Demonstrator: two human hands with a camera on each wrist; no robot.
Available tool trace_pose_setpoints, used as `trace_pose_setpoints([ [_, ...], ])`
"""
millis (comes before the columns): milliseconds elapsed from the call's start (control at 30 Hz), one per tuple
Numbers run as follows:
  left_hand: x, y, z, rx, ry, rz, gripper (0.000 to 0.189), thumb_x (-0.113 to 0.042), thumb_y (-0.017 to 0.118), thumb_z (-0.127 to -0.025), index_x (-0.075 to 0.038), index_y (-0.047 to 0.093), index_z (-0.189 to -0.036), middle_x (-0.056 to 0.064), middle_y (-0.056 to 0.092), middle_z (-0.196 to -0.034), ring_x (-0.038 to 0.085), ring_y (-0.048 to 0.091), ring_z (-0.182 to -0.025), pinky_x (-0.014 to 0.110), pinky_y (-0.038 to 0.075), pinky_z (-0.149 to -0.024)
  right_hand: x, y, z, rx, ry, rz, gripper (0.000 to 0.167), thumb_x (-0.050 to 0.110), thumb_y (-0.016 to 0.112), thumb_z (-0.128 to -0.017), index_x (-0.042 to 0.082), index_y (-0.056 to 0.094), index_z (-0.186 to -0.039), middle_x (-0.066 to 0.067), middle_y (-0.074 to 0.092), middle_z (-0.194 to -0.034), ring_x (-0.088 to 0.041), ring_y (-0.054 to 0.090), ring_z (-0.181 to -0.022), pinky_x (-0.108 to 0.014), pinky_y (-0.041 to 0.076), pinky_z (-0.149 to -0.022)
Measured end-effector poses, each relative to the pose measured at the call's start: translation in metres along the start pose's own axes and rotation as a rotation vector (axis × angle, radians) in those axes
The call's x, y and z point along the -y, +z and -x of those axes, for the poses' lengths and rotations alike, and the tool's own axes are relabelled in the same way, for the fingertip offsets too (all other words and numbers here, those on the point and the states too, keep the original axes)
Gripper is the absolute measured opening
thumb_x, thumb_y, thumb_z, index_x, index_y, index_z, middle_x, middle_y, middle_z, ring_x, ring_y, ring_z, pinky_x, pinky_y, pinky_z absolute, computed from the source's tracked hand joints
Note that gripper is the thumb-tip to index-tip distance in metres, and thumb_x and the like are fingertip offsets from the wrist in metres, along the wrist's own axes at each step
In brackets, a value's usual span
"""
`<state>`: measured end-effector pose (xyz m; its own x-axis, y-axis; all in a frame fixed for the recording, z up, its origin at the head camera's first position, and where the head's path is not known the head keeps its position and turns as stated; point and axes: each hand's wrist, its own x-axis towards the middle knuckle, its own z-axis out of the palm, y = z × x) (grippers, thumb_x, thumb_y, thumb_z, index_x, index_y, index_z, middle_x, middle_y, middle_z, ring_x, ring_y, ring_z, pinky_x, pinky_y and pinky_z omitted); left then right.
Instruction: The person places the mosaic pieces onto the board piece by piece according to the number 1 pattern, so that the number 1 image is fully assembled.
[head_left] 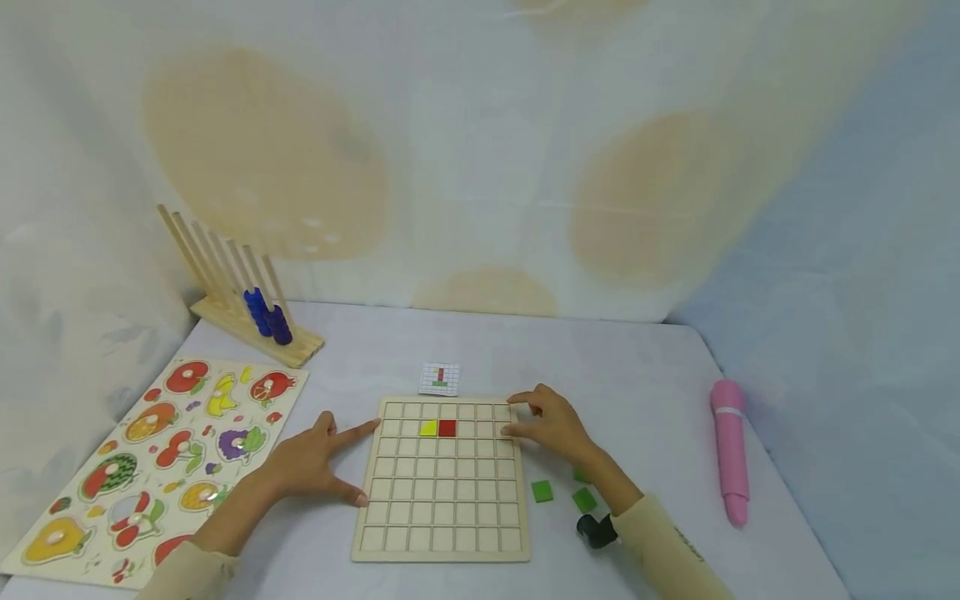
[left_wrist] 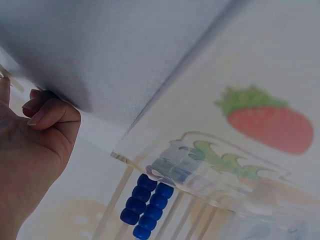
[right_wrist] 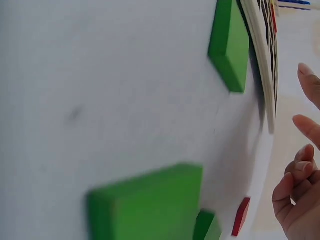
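Note:
A pale wooden grid board [head_left: 442, 557] lies between the hands, with a yellow piece [head_left: 428, 428] and a red square tile [head_left: 447, 428] side by side in its second row. My left hand [head_left: 311, 458] is at the board's left edge, index finger and thumb spread along it. In the left wrist view its other fingers [left_wrist: 55, 112] are curled in. At the upper right of the board is my right hand [head_left: 553, 423], thumb and index finger extended at the edge. Green tiles [head_left: 542, 491] lie near the right wrist; a red tile [right_wrist: 241, 216] shows in the right wrist view.
A small card with a coloured grid pattern [head_left: 439, 379] lies behind the board. To the left are a fruit puzzle board [head_left: 168, 450] and a peg stand [head_left: 303, 348] with blue beads [head_left: 257, 312]. A long pink object with a pale band [head_left: 731, 458] lies far right.

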<state>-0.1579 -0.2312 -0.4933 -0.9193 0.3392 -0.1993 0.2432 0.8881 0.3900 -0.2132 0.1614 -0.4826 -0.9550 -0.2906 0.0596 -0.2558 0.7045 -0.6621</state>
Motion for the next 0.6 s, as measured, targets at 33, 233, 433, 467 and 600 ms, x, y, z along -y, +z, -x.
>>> trace_pose_setpoints([
  [33, 0.0, 0.0, 0.0, -0.003, 0.001, -0.002, 0.113, -0.079, 0.078, -0.053, -0.041, 0.038, -0.151, 0.008, 0.04, -0.101, 0.018, 0.044, -0.071, 0.032, 0.035, -0.057, -0.003, -0.002, 0.001, -0.005, 0.003, -0.003, 0.05, 0.035, 0.088, -0.073, 0.014, 0.074, -0.116, 0.0, 0.039, -0.079, -0.014, 0.036, -0.074, -0.028, 0.03, -0.064],
  [233, 0.001, 0.0, 0.001, -0.013, 0.015, -0.007, 0.113, -0.08, 0.076, -0.053, -0.039, 0.039, -0.151, 0.007, 0.039, -0.1, 0.017, 0.043, -0.069, 0.031, 0.035, -0.056, -0.021, -0.014, 0.008, -0.04, 0.026, 0.022, 0.051, 0.034, 0.088, -0.073, 0.01, 0.074, -0.116, -0.002, 0.039, -0.077, -0.015, 0.035, -0.072, -0.028, 0.03, -0.064],
  [433, 0.0, -0.001, 0.001, -0.007, 0.009, -0.007, 0.113, -0.08, 0.077, -0.053, -0.039, 0.039, -0.151, 0.008, 0.039, -0.1, 0.017, 0.043, -0.069, 0.031, 0.035, -0.056, -0.037, -0.022, 0.012, -0.092, 0.075, 0.11, 0.053, 0.036, 0.088, -0.073, 0.008, 0.073, -0.115, -0.006, 0.046, -0.083, -0.015, 0.038, -0.074, -0.028, 0.032, -0.064],
  [467, 0.0, -0.001, 0.001, -0.005, 0.007, -0.008, 0.113, -0.08, 0.077, -0.053, -0.038, 0.039, -0.151, 0.008, 0.039, -0.101, 0.018, 0.043, -0.069, 0.032, 0.035, -0.056, -0.038, -0.023, 0.012, -0.102, 0.085, 0.116, 0.052, 0.035, 0.087, -0.074, 0.007, 0.072, -0.115, -0.007, 0.047, -0.084, -0.016, 0.039, -0.074, -0.028, 0.033, -0.064],
  [600, -0.001, -0.001, 0.001, -0.001, 0.006, -0.011, 0.113, -0.08, 0.077, -0.053, -0.039, 0.039, -0.151, 0.009, 0.04, -0.102, 0.018, 0.044, -0.07, 0.032, 0.035, -0.056, -0.044, -0.027, 0.015, -0.123, 0.137, 0.137, 0.049, 0.034, 0.086, -0.075, 0.006, 0.072, -0.114, -0.01, 0.052, -0.089, -0.019, 0.044, -0.075, -0.03, 0.035, -0.063],
])
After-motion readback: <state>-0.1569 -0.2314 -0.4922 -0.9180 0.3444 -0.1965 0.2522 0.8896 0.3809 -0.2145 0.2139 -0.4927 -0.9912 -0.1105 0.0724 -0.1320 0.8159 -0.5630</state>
